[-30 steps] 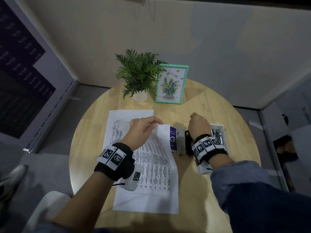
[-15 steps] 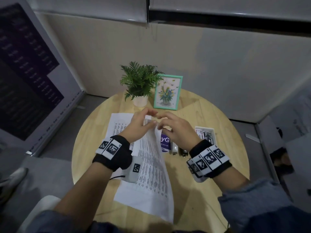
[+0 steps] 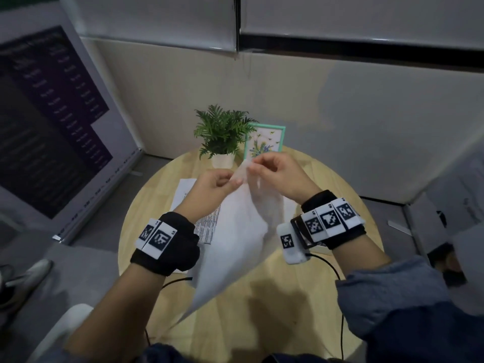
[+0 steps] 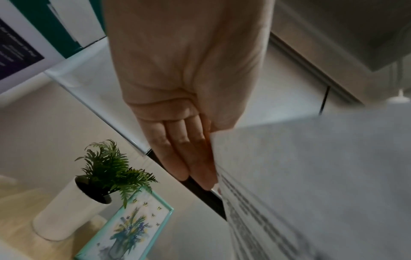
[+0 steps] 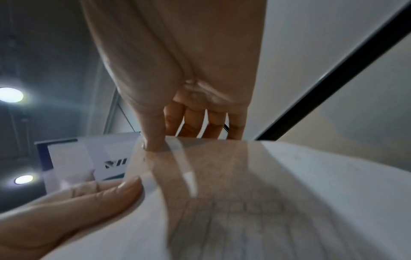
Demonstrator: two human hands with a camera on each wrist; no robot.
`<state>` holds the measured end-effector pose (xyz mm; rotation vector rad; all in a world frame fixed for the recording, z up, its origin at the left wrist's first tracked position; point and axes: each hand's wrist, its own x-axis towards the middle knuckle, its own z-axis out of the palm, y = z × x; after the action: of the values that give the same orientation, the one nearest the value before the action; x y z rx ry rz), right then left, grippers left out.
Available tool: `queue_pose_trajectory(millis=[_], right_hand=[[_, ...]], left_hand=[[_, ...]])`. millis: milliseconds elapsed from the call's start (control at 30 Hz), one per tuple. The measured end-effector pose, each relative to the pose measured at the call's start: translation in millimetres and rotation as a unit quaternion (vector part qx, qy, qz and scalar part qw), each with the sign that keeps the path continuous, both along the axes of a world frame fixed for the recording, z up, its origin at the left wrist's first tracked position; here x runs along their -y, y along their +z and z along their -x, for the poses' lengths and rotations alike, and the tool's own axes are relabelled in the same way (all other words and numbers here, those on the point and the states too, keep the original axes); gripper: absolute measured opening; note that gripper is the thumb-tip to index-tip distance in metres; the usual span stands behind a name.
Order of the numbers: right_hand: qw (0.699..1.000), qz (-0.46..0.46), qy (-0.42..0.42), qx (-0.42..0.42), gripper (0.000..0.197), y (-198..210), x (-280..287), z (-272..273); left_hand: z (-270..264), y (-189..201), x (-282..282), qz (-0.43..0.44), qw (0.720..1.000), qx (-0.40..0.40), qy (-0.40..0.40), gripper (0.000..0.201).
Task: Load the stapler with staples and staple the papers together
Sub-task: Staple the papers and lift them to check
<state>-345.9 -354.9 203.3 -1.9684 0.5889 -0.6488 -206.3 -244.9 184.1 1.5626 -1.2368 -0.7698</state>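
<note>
Both hands raised over the table (image 3: 262, 310), each pinching the top edge of the lifted sheet (image 3: 235, 239): left hand (image 3: 209, 189) with thumb and fingers nipped on the corner, right hand (image 3: 277, 176) with thumb on the near face and fingers behind. Sheet hanging slack, lower corner trailing towards the near rim. Second sheet (image 3: 186, 195) lying flat on the table under the left forearm. Stapler not visible now, probably hidden behind the right wrist and the hanging paper.

Judged step: gathering the papers for stapling. Best done by keeping the pinch light and close to the corner, lowering the hanging sheet squarely onto the flat one, then matching top and side edges before letting go; too tight a grip likely to crease the corner.

Compared with half a second back: both hands higher, sheet lifted further off the table, printed face turned away, stapler and box then in sight beside the right wrist, now covered
</note>
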Motion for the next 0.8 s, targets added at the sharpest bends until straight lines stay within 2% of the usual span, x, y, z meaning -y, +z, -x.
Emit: queue_pose_trajectory(millis=[100, 200, 367, 600, 667, 800], right_hand=[[0.997, -0.068, 0.011, 0.04, 0.018, 7.7, -2.1, 0.0], [0.99, -0.123, 0.004, 0.062, 0.022, 13.9, -2.7, 2.2], [0.99, -0.13, 0.016, 0.057, 0.031, 21.5, -5.0, 8.7], [0.988, -0.143, 0.019, 0.053, 0.03, 27.5, -6.1, 13.5], [0.988, -0.138, 0.021, 0.059, 0.027, 28.0, -6.2, 15.1], [0.993, -0.096, 0.046, 0.052, 0.001, 28.6, -6.7, 16.2]], left_hand=[[4.4, 10.1, -3.4, 0.007, 1.0, -0.028, -0.007, 0.026], [10.5, 17.5, -5.6, 0.018, 0.995, -0.095, -0.03, 0.019], [11.3, 14.0, -3.4, 0.054, 0.993, -0.095, -0.04, 0.012], [11.8, 11.2, 0.9, 0.081, 0.992, -0.081, -0.044, 0.013], [11.8, 10.2, 2.5, 0.082, 0.992, -0.091, -0.042, 0.013], [12.0, 9.9, 4.7, 0.086, 0.991, -0.088, -0.042, 0.015]])
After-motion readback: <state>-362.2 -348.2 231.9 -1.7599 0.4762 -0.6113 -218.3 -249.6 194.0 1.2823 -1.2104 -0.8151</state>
